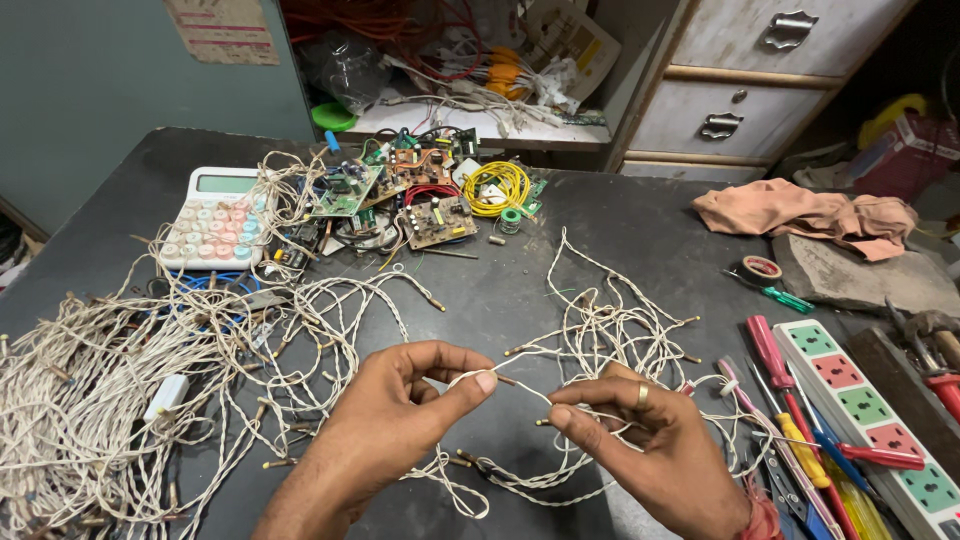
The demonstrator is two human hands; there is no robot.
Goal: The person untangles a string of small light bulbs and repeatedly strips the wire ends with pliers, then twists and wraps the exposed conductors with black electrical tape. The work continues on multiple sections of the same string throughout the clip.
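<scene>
While both hands pinch one twisted white wire [520, 388] above the table's [640, 225] near edge, left hand [400, 410] and right hand [640, 440] risk snagging it on the surrounding wire tangle [110, 380], probably loosening its twist.

Two bare hands enter from the lower edge of the frame. The left hand [385, 425], lower centre-left, has no rings and no sleeve; its forearm is uncovered. The right hand [655, 450], lower centre-right, carries a gold-coloured ring [642, 395] on one finger and a red thread band [765, 515] at the wrist.
</scene>
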